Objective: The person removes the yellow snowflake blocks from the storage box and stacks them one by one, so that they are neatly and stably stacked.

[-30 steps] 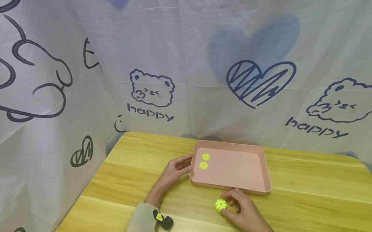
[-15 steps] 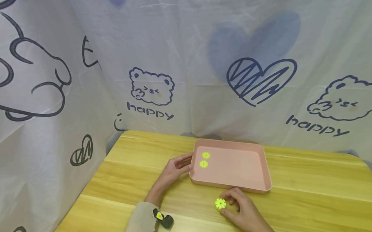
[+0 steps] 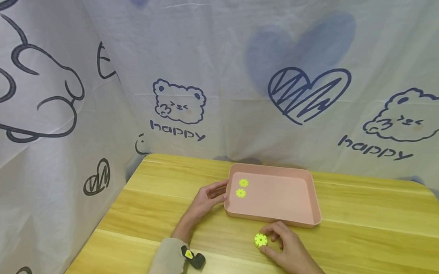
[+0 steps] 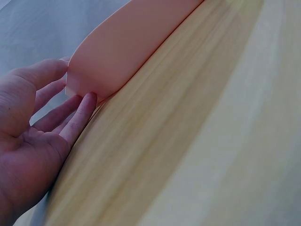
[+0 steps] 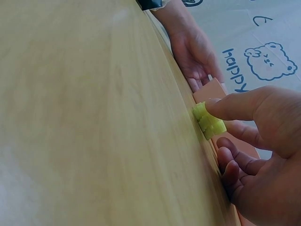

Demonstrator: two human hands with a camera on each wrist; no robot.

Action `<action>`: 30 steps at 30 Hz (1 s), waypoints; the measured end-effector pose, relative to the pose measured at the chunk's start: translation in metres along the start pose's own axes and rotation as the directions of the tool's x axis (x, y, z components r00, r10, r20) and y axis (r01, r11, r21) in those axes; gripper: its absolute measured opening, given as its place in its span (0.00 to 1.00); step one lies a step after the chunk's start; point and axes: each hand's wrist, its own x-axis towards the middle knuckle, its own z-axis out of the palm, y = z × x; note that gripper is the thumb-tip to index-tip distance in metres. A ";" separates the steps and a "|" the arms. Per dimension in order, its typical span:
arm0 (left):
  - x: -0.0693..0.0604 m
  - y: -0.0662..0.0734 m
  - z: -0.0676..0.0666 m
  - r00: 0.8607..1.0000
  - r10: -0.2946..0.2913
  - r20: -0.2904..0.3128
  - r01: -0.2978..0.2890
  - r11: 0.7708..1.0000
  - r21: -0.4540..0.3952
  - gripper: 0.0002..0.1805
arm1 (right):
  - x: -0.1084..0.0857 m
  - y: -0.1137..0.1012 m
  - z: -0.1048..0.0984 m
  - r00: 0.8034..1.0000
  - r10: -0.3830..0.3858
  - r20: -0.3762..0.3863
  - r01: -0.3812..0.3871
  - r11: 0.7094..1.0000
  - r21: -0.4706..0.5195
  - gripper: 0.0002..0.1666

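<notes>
My right hand (image 3: 286,250) pinches a short stack of yellow-green notched snowflake discs (image 3: 261,240) between thumb and fingers. In the right wrist view this stack (image 5: 208,121) appears side-on, low over the wooden table or on it; I cannot tell which. Just beyond that hand lies a shallow pink tray (image 3: 274,217). Two more discs sit flat inside, near its left wall: a far disc (image 3: 243,182) and a near disc (image 3: 241,193). With fairly straight fingers, my left hand (image 3: 204,201) touches the tray's left end; the left wrist view has its fingertips against the pink wall (image 4: 108,56).
The wooden table (image 3: 375,239) extends to both sides of the tray and in front of it. Behind and to the left hangs a white cloth (image 3: 234,125) with printed bears and hearts. A small black device (image 3: 195,259) is strapped at the left sleeve.
</notes>
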 end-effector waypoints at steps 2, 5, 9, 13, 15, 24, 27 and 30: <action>0.000 0.000 0.000 1.000 0.002 0.002 -0.002 1.000 -0.001 0.29 | 0.000 0.000 0.000 1.000 -0.003 -0.001 0.003 1.000 0.001 0.19; -0.001 0.000 -0.001 1.000 0.008 0.007 -0.008 1.000 -0.004 0.29 | 0.000 0.000 0.000 1.000 0.010 -0.005 -0.010 1.000 -0.002 0.19; -0.001 0.000 -0.001 1.000 0.009 0.009 -0.009 1.000 0.000 0.29 | 0.000 0.000 0.000 1.000 0.019 -0.005 -0.019 1.000 0.000 0.20; -0.001 0.000 -0.001 1.000 0.003 0.005 -0.003 1.000 0.004 0.30 | 0.000 -0.001 0.000 1.000 0.009 -0.004 -0.009 1.000 0.010 0.20; -0.001 0.000 -0.001 1.000 0.002 0.005 -0.002 1.000 0.002 0.30 | 0.000 -0.001 -0.001 1.000 0.010 -0.002 -0.010 1.000 0.015 0.19; -0.001 0.001 -0.001 1.000 0.002 0.009 -0.002 1.000 0.002 0.30 | 0.000 -0.001 -0.002 1.000 0.019 0.007 -0.020 1.000 0.010 0.20; -0.001 0.002 -0.001 1.000 -0.001 0.007 0.001 1.000 0.006 0.30 | 0.000 -0.001 -0.002 1.000 0.017 0.007 -0.017 1.000 0.010 0.20; -0.001 0.001 -0.001 1.000 -0.004 0.004 0.004 1.000 0.008 0.30 | 0.000 -0.001 -0.002 1.000 0.012 0.006 -0.013 1.000 0.014 0.20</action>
